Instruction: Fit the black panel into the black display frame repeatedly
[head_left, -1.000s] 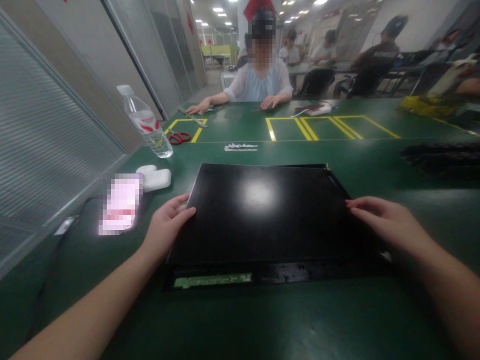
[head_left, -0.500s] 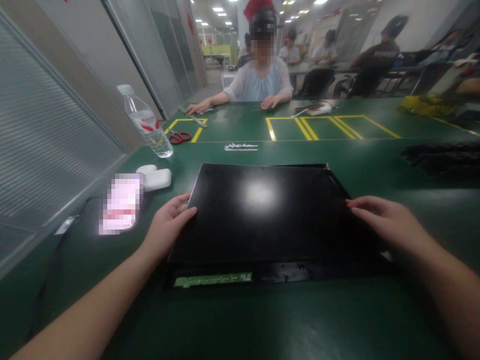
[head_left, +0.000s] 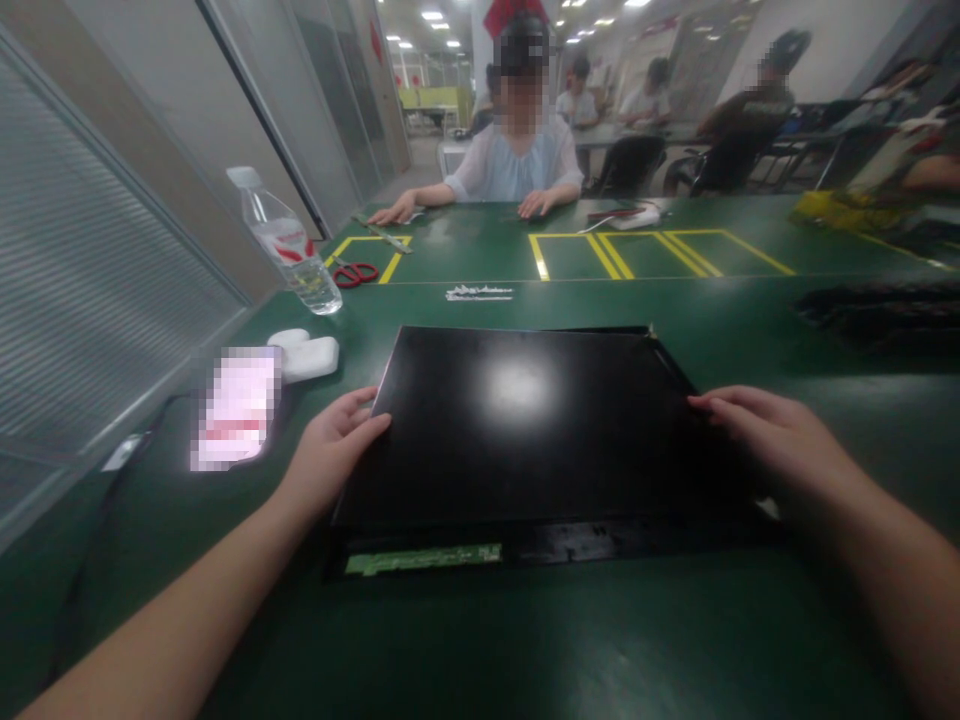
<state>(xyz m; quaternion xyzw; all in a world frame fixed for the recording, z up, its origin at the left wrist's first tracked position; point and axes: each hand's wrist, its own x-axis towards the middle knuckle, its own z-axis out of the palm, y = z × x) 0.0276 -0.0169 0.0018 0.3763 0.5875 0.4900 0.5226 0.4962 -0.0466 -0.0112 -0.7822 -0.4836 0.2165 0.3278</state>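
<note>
A black LCD panel [head_left: 525, 450] lies in front of me, its glossy face reflecting a bright round light. Beneath it, a dark frame [head_left: 592, 545] shows along the near edge and at the far right corner. A green circuit board strip [head_left: 424, 558] runs along the near left side. My left hand [head_left: 341, 440] grips the panel's left edge, thumb on the face and fingers at the side, partly hidden. At the right edge, my right hand [head_left: 765, 425] pinches the panel with thumb and fingertips close together.
Left of the panel are a lit phone [head_left: 236, 405], a white case [head_left: 311, 357] and a water bottle [head_left: 289, 250]. Red-handled scissors [head_left: 356, 274] and white strips [head_left: 478, 293] lie beyond. Across the green table [head_left: 570, 640] sits another person [head_left: 517, 150], hands on the tabletop.
The view has shifted very slightly. My right hand's thumb and fingers look closer together at the panel's edge; the panel lies in the same place.
</note>
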